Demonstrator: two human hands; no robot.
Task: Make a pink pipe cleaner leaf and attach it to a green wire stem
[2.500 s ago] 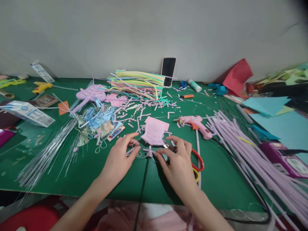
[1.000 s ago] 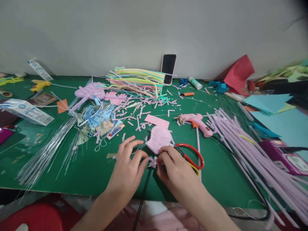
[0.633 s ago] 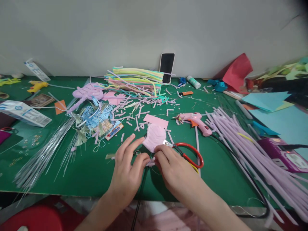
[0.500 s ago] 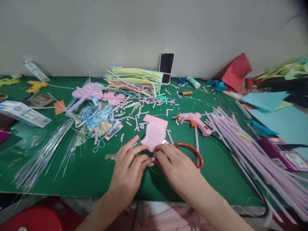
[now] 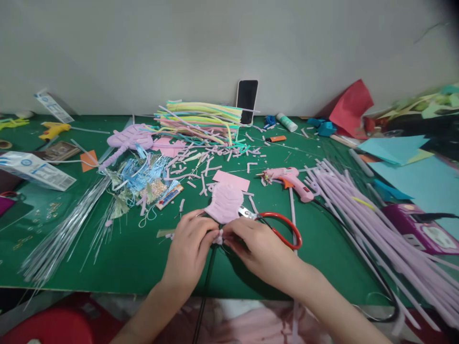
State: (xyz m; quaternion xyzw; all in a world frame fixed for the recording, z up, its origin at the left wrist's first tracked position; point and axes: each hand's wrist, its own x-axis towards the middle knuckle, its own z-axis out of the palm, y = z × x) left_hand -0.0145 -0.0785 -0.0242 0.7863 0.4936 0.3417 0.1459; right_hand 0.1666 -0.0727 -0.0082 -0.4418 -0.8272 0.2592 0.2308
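Note:
My left hand (image 5: 188,251) and my right hand (image 5: 256,248) meet near the front of the green table (image 5: 118,258). Both pinch a small lilac pipe-cleaner piece (image 5: 217,236) fixed on the top end of a thin black rod (image 5: 205,291) that runs down toward me. Just beyond my fingertips lies a lilac woven pipe-cleaner leaf shape (image 5: 224,203). Red-handled scissors (image 5: 278,227) lie right behind my right hand.
A pink glue gun (image 5: 292,180) lies right of centre with its black cord (image 5: 362,267) looping to the front edge. Long lilac pipe cleaners (image 5: 362,217) fan out at right. Coloured pipe cleaners (image 5: 201,122), cut scraps, silver wires (image 5: 64,229), a phone (image 5: 247,101) and paper sheets (image 5: 398,150) crowd the back.
My hands have drawn closer together and their fingers have closed on the lilac piece at the rod's tip. The woven leaf shape shifted slightly left and the scissors moved a little.

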